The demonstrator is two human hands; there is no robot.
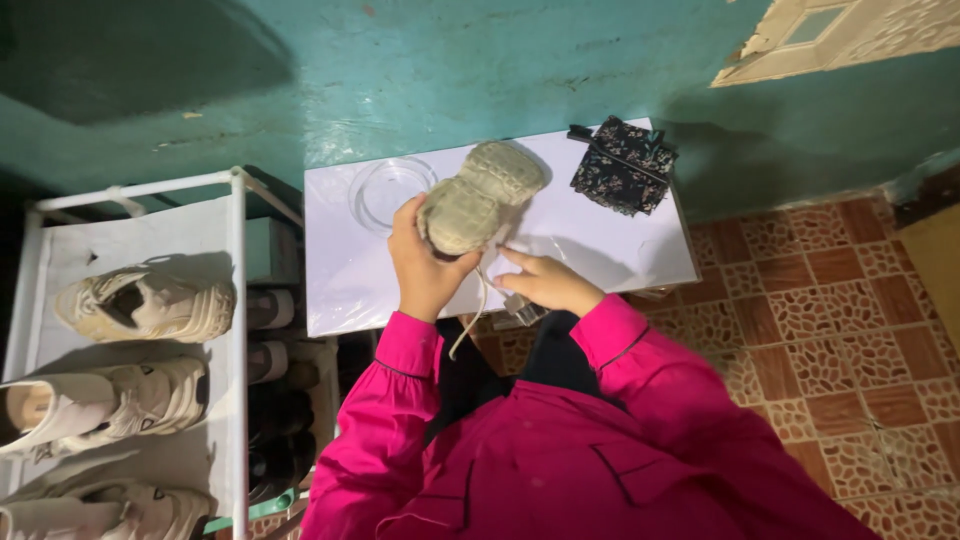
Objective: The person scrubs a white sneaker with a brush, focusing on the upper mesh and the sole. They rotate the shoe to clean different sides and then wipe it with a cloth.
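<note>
My left hand (422, 262) grips a pale green-beige sneaker (480, 196) by its heel end and holds it sole-up over a white table (340, 280). A loose lace (470, 318) hangs down from the shoe between my arms. My right hand (545, 280) rests just below the shoe on the table, fingers curled near the lace and a clear plastic sheet (575, 245); whether it pinches something is hard to tell. Both sleeves are bright pink.
A clear round dish (385, 190) lies on the table's far left. A dark floral pouch (622, 165) sits at its far right corner. A white shoe rack (236, 330) on the left holds pale sneakers (140, 305). Patterned brown floor tiles (850, 330) lie to the right, a teal wall (450, 70) beyond.
</note>
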